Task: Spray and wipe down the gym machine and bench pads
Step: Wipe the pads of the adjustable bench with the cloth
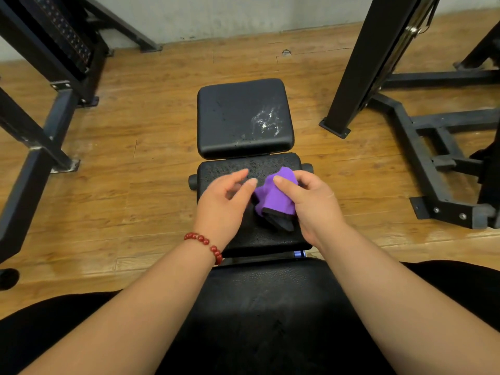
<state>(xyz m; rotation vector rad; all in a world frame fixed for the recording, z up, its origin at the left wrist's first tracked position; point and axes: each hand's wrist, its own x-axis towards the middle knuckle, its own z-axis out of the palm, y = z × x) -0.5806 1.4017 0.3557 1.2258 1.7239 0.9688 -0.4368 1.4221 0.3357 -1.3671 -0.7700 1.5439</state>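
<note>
The cloth (273, 196) is showing purple with a black underside. The far bench pad (232, 109) is showing black under whitish wet streaks (266, 121). The bead bracelet (205, 243) is showing dark red; the floor (135, 131) is showing orange-brown wood grain.

Wet spray (266, 121) lies on the far bench pad (230, 104), above wooden floor (151, 131)

The fingers of the right hand (305, 201) lie mostly hidden behind the purple cloth (273, 196), and both hands cover part of the middle pad (224, 165). The fingertips (253, 182) of the left hand (221, 201) are blurred. The left frame (54, 77) and right frame (378, 50) are cut off at the edges. A blue part (299, 253) between pads is too small to tell
</note>
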